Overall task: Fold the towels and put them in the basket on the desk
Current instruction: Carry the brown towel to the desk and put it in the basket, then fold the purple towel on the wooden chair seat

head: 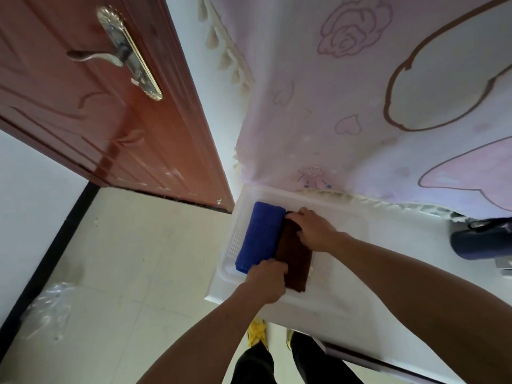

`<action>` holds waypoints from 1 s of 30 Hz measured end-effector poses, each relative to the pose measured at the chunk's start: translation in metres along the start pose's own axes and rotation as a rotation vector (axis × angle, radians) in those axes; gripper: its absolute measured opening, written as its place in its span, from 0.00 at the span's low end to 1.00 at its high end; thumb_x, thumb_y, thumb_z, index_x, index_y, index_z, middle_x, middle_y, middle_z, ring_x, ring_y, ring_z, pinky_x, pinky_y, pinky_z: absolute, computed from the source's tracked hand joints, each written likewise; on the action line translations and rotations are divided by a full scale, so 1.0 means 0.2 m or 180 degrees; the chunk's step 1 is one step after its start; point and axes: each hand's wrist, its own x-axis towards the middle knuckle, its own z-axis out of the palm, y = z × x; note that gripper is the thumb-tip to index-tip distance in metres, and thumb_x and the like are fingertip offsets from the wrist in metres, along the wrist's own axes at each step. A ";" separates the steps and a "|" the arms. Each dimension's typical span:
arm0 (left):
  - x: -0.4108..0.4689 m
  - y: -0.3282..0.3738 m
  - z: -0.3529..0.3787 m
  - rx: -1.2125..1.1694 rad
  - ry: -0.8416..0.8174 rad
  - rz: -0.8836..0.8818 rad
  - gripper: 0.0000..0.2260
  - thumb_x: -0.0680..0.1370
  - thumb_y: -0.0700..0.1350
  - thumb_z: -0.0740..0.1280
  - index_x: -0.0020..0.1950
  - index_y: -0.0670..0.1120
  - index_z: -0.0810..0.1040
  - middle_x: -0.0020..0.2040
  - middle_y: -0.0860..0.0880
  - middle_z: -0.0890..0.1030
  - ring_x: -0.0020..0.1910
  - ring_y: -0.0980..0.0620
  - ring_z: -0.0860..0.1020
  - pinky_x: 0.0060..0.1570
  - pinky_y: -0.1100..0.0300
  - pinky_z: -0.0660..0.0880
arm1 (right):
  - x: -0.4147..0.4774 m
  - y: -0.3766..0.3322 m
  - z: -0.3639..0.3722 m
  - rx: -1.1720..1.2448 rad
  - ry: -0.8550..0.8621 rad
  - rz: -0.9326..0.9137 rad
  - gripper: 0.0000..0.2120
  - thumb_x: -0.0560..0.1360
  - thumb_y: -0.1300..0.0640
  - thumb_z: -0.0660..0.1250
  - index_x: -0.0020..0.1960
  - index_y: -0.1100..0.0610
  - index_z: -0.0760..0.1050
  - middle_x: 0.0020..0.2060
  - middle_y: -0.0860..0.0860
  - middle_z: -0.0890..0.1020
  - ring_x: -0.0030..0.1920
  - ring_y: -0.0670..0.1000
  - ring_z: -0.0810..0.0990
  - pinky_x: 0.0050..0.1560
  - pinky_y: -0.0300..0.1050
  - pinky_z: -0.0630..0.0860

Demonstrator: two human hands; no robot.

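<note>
Left towel [263, 234] against right towel [293, 259] in the basket [237, 239] on the desk [401, 245].

Left hand [267, 281], right hand [313, 228] on brown towel [295, 253]

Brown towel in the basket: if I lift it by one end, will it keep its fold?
Probably not: the brown towel is soft folded cloth, so it would likely sag and unfold. Likely light too. Lying flat beside the blue towel in the basket, it should not roll.
</note>
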 end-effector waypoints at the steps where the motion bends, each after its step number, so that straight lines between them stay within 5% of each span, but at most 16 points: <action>1: -0.02 -0.01 0.00 0.0023 0.0017 0.0066 0.12 0.79 0.43 0.59 0.60 0.47 0.76 0.57 0.46 0.77 0.55 0.46 0.77 0.59 0.50 0.74 | 0.00 0.00 -0.03 0.0130 -0.0054 0.0038 0.26 0.76 0.63 0.61 0.73 0.52 0.64 0.63 0.56 0.72 0.61 0.57 0.73 0.62 0.52 0.71; 8: -0.33 -0.07 -0.08 -0.0101 0.1288 -0.0004 0.12 0.79 0.45 0.58 0.59 0.48 0.76 0.55 0.49 0.77 0.54 0.49 0.76 0.57 0.56 0.72 | -0.11 -0.08 -0.21 -0.0077 0.0656 0.0052 0.13 0.78 0.57 0.59 0.60 0.53 0.77 0.54 0.55 0.81 0.52 0.55 0.79 0.52 0.47 0.75; 15: -0.76 -0.20 0.05 -0.0298 0.1913 -0.1416 0.13 0.80 0.47 0.58 0.63 0.52 0.73 0.59 0.52 0.76 0.58 0.50 0.76 0.57 0.56 0.71 | -0.27 -0.50 -0.21 -0.0639 0.0794 -0.1621 0.13 0.79 0.56 0.59 0.61 0.54 0.75 0.55 0.51 0.80 0.53 0.54 0.80 0.50 0.46 0.74; 19: -1.11 -0.20 0.29 -0.0431 0.1955 -0.2145 0.12 0.79 0.47 0.59 0.61 0.52 0.75 0.58 0.50 0.78 0.56 0.49 0.78 0.52 0.57 0.72 | -0.45 -0.79 -0.02 -0.1041 0.0409 -0.2322 0.15 0.79 0.55 0.58 0.65 0.53 0.72 0.60 0.51 0.78 0.56 0.55 0.79 0.52 0.47 0.73; 30: -2.51 0.03 1.39 -0.1146 0.2454 -0.4311 0.13 0.79 0.49 0.60 0.62 0.51 0.74 0.60 0.50 0.77 0.57 0.47 0.77 0.52 0.56 0.72 | -1.46 -1.72 0.88 -0.2023 -0.0379 -0.4463 0.18 0.77 0.57 0.58 0.67 0.52 0.70 0.60 0.53 0.73 0.59 0.55 0.74 0.51 0.48 0.72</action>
